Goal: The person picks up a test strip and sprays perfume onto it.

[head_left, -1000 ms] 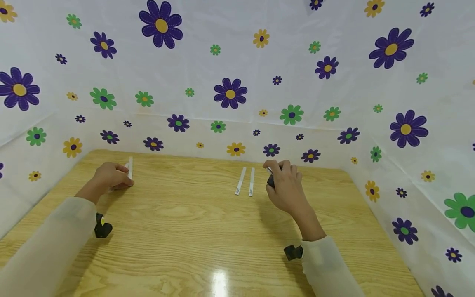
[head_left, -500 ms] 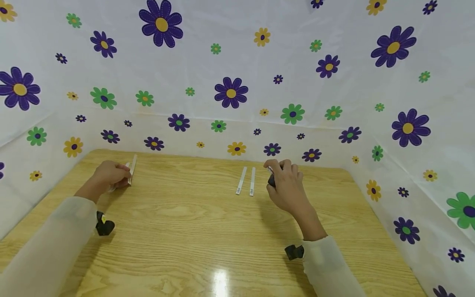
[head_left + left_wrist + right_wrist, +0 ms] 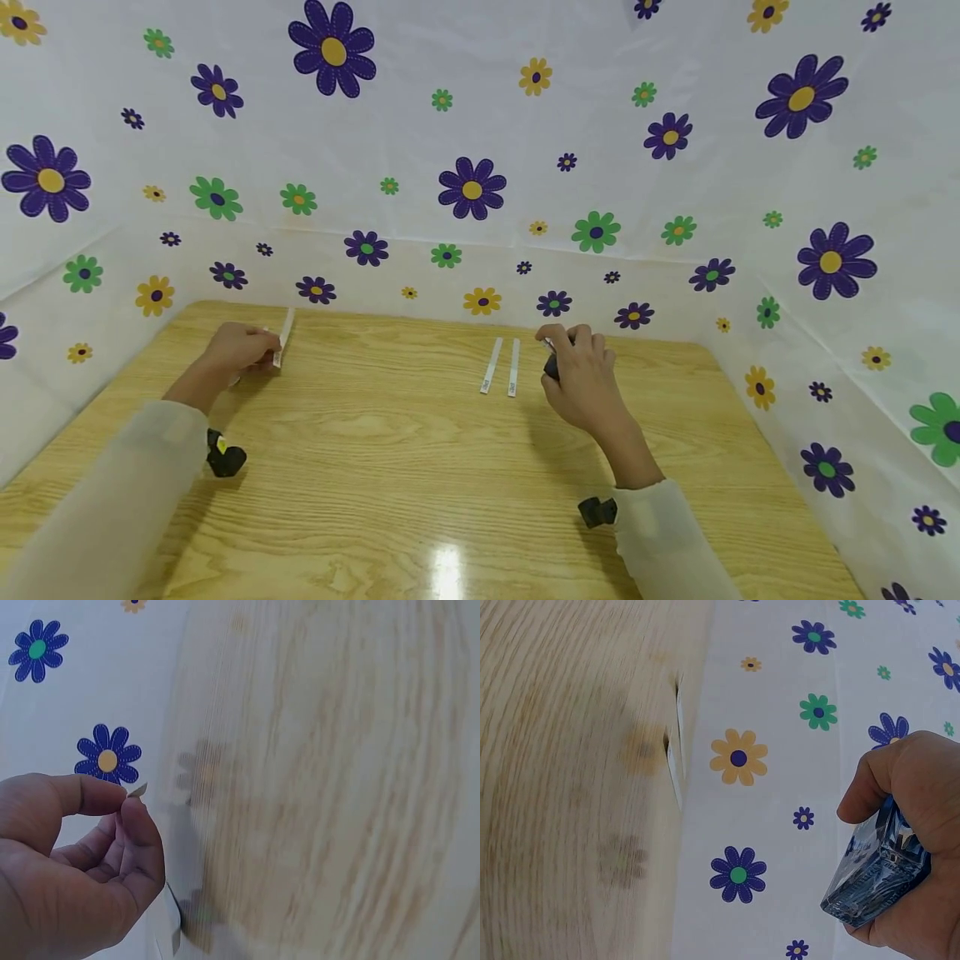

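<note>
My left hand (image 3: 238,346) is at the far left of the table, its thumb and fingertips pinching a thin white paper strip (image 3: 285,335) near the lower end. In the left wrist view only a small folded-looking end of this strip (image 3: 138,790) pokes out from the fingertips. Below that hand lies another white strip (image 3: 172,921), mostly covered in the head view. My right hand (image 3: 583,379) grips a small dark blue box (image 3: 877,866) with a shiny clear wrap, largely hidden by the fingers from above. Left of it, two white strips (image 3: 491,365) with small print lie side by side.
The wood-grain table (image 3: 375,475) meets a white flower-printed sheet (image 3: 405,142) at the back and both sides. A black wrist camera (image 3: 225,457) sits at the left cuff, and another black camera (image 3: 597,512) at the right cuff.
My left hand has shifted slightly right with its strip, whose top now leans further right. The right hand keeps its place with the box, and the two strips beside it lie as before.
</note>
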Demonstrator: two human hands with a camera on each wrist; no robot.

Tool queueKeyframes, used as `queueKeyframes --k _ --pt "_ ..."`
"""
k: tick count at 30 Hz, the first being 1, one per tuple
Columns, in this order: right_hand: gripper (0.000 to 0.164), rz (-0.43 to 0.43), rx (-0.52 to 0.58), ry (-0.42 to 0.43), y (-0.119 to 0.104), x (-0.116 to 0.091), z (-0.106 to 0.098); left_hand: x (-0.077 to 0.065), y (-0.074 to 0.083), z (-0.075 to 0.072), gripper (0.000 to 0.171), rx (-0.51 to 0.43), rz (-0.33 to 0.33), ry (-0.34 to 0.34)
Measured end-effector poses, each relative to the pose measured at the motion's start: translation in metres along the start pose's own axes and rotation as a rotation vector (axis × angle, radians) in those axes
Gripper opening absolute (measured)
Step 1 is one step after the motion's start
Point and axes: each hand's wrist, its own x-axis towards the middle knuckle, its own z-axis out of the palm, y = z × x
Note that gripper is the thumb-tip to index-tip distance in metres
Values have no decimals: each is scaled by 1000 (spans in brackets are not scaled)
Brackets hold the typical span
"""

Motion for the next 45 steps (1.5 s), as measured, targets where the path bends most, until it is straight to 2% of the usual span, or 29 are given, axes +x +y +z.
queueKeyframes --k 8,16,24,36,45 --pt "55 0 -1 -1 1 0 0 -5 14 20 39 17 49 -26" --pt "55 -1 -6 -3 1 0 1 -13 39 45 41 9 94 -66" --pt "55 -1 -5 -1 -1 0 2 -15 58 70 35 -66 129 -101" --pt "55 -7 -11 9 0 0 2 -15 79 120 37 -131 142 -151" --pt "55 -4 -10 9 0 0 1 -25 91 153 32 -173 162 -200"
